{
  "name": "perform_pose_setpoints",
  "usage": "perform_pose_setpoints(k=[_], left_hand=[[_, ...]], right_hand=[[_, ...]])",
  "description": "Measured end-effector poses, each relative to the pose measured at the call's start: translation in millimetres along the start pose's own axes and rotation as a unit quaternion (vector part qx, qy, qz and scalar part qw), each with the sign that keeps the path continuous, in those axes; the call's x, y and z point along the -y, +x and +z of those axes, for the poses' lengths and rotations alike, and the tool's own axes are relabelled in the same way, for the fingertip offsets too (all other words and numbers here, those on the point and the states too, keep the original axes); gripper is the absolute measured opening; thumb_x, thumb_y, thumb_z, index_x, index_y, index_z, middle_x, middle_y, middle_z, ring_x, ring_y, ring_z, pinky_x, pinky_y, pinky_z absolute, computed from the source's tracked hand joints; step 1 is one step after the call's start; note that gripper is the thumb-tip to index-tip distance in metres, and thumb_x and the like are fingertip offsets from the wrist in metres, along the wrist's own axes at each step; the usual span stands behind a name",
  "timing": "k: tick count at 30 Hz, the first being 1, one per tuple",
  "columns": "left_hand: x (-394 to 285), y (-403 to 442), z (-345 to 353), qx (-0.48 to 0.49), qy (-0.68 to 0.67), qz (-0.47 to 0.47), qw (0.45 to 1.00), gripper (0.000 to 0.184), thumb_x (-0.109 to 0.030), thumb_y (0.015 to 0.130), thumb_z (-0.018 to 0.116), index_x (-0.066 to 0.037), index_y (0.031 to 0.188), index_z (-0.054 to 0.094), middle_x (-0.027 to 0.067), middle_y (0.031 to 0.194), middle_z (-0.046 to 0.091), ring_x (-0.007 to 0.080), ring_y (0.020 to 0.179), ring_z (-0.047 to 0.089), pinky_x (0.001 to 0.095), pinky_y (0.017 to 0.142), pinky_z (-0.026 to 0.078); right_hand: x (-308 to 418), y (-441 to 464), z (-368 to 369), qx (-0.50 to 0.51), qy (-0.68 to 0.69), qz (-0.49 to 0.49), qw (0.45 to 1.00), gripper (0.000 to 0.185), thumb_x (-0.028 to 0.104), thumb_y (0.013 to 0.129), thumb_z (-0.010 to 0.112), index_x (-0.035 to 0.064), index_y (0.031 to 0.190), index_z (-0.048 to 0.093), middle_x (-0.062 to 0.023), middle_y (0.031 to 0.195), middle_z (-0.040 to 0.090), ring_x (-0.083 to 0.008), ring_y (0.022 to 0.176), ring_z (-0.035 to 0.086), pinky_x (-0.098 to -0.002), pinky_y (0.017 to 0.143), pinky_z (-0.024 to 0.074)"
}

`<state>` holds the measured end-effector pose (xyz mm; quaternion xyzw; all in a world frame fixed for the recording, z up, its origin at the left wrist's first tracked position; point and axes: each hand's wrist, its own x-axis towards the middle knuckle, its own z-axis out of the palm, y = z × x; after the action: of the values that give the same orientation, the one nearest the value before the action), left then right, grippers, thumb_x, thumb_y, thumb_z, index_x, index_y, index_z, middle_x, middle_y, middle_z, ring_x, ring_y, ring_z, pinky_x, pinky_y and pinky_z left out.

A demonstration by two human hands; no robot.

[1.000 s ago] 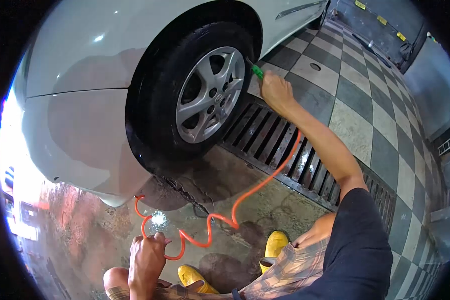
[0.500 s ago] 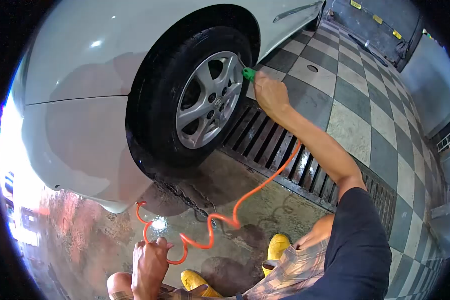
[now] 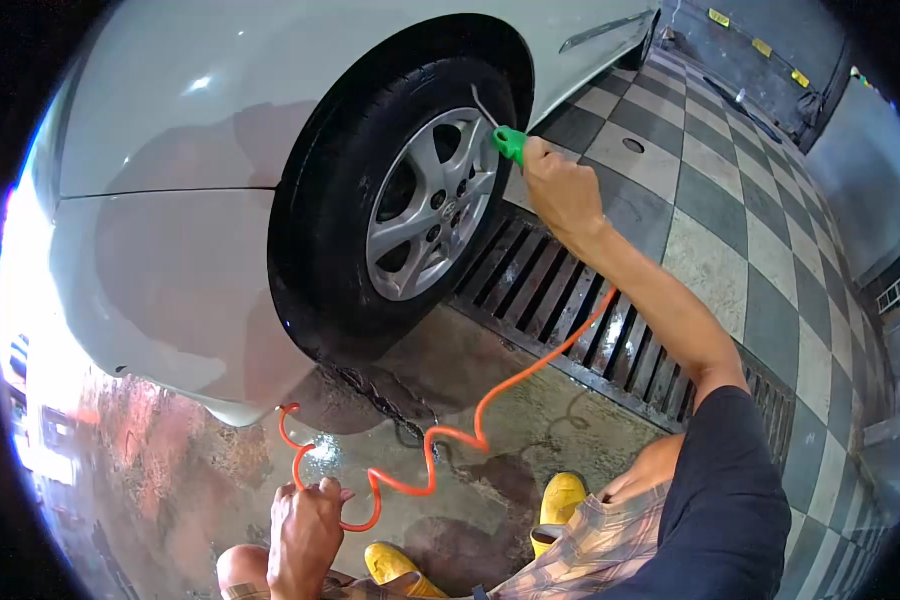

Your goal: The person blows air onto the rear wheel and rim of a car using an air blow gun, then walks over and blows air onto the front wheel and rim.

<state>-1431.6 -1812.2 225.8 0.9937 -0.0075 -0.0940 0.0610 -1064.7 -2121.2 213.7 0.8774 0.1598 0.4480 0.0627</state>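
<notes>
My right hand [image 3: 567,190] is closed around the green grip of an air blow gun [image 3: 510,144]. The gun's thin bent metal nozzle points up and left, in front of the black tyre [image 3: 345,215] near the upper right of the silver alloy wheel [image 3: 425,170]. Whether the nozzle tip touches the rubber, I cannot tell. An orange coiled air hose [image 3: 485,405] runs from beneath my right forearm down to the lower left. My left hand [image 3: 308,530] is closed on a loop of this hose, low in front of me.
The white car body [image 3: 170,250] rises around the wheel. A slotted metal drain grate [image 3: 535,275] crosses the floor beside it, with grey and white checkered tiles [image 3: 705,245] beyond. Wet concrete [image 3: 560,425] lies below me, near my yellow boots [image 3: 563,497].
The view has shifted slightly, moving the car and wheel a little to the right. The blow gun has tilted, and its nozzle now shows more fully against the tyre. My left hand stays on the hose.
</notes>
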Motion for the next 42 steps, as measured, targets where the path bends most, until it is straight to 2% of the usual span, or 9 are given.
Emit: perform_pose_setpoints(k=[4, 13, 18, 21, 26, 28, 34, 38, 42], left_hand=[[0.4, 0.5, -0.4, -0.007, 0.003, 0.007, 1.0, 0.025, -0.02, 0.092, 0.059, -0.002, 0.074, 0.059, 0.0187, 0.059, 0.06, 0.04, 0.06, 0.06, 0.0459, 0.072, 0.046], [3.1, 1.3, 1.9, -0.013, -0.002, 0.011, 1.0, 0.024, -0.019, 0.091, 0.063, 0.0, 0.076, 0.06, 0.0208, 0.063, 0.062, 0.0401, 0.062, 0.063, 0.0474, 0.064, 0.05], [-3.5, 1.9, -3.2, -0.008, 0.012, 0.015, 1.0, 0.024, -0.02, 0.091, 0.063, 0.0, 0.077, 0.06, 0.0216, 0.064, 0.062, 0.0399, 0.063, 0.064, 0.0472, 0.062, 0.05], [1.2, 3.2, 0.0, -0.013, -0.001, 0.011, 1.0, 0.025, -0.021, 0.091, 0.063, 0.0, 0.077, 0.061, 0.0219, 0.063, 0.062, 0.0401, 0.063, 0.064, 0.0467, 0.062, 0.05], [-6.7, -0.1, -3.0, -0.015, 0.01, 0.01, 1.0, 0.025, -0.019, 0.091, 0.063, 0.001, 0.076, 0.062, 0.0218, 0.062, 0.062, 0.0406, 0.062, 0.064, 0.047, 0.062, 0.05], [-2.6, -0.3, 1.9, -0.022, 0.015, 0.012, 1.0, 0.025, -0.02, 0.091, 0.063, 0.001, 0.076, 0.062, 0.0219, 0.062, 0.061, 0.0406, 0.061, 0.063, 0.0471, 0.062, 0.05], [-5.0, -1.0, 1.6, -0.033, -0.004, 0.009, 0.999, 0.026, -0.021, 0.091, 0.064, 0.001, 0.076, 0.061, 0.0225, 0.062, 0.061, 0.0405, 0.06, 0.063, 0.0476, 0.062, 0.05], [-2.6, 3.1, 2.6, -0.015, 0.011, 0.008, 1.0, 0.025, -0.02, 0.091, 0.064, 0.0, 0.076, 0.06, 0.0223, 0.063, 0.061, 0.0402, 0.061, 0.063, 0.0475, 0.061, 0.049], [-8.1, 1.8, 3.4, -0.046, -0.008, 0.017, 0.999, 0.025, -0.02, 0.091, 0.063, 0.0, 0.076, 0.06, 0.0212, 0.062, 0.06, 0.04, 0.061, 0.063, 0.0473, 0.061, 0.049]], right_hand=[[-2.6, 1.9, -0.4, 0.011, -0.018, 0.01, 1.0, 0.016, 0.017, 0.093, 0.054, 0.005, 0.087, 0.047, -0.0099, 0.059, 0.061, -0.0282, 0.053, 0.067, -0.0396, 0.043, 0.0508], [16.8, -1.6, -26.9, -0.038, 0.05, -0.081, 0.995, 0.012, 0.011, 0.092, 0.051, -0.0007, 0.092, 0.05, -0.0101, 0.059, 0.062, -0.0243, 0.05, 0.067, -0.0361, 0.041, 0.0517], [13.8, 5.8, -18.7, -0.022, 0.059, -0.031, 0.998, 0.013, 0.012, 0.091, 0.052, -0.0012, 0.092, 0.05, -0.0096, 0.058, 0.06, -0.0251, 0.048, 0.066, -0.0362, 0.04, 0.0514], [29.4, 2.5, -30.0, -0.087, 0.106, -0.13, 0.982, 0.009, 0.009, 0.091, 0.051, 0.0, 0.091, 0.05, -0.0105, 0.058, 0.061, -0.0259, 0.049, 0.066, -0.0353, 0.039, 0.051], [25.6, 8.3, -18.6, -0.061, 0.107, -0.035, 0.992, 0.009, 0.009, 0.089, 0.053, 0.002, 0.086, 0.049, -0.0094, 0.057, 0.058, -0.0244, 0.047, 0.064, -0.0352, 0.038, 0.0503], [36.3, 0.9, -27.9, -0.124, 0.144, -0.144, 0.971, 0.013, 0.013, 0.092, 0.053, 0.0017, 0.086, 0.049, -0.0105, 0.056, 0.058, -0.0249, 0.048, 0.065, -0.0368, 0.039, 0.0508], [21.7, 4.1, -5.9, -0.049, 0.163, -0.042, 0.985, 0.012, 0.012, 0.089, 0.056, 0.0022, 0.088, 0.048, -0.0084, 0.057, 0.056, -0.0248, 0.046, 0.063, -0.038, 0.04, 0.0509], [36.5, -13.5, -0.3, -0.099, 0.199, -0.191, 0.956, 0.019, 0.018, 0.093, 0.056, 0.0038, 0.085, 0.047, -0.0114, 0.056, 0.056, -0.0288, 0.047, 0.063, -0.0369, 0.04, 0.0496], [17.0, 4.3, 12.1, -0.011, 0.26, 0.027, 0.965, 0.026, 0.015, 0.082, 0.069, 0.0054, 0.092, 0.047, -0.0172, 0.059, 0.059, -0.037, 0.057, 0.064, -0.0456, 0.048, 0.0479]])
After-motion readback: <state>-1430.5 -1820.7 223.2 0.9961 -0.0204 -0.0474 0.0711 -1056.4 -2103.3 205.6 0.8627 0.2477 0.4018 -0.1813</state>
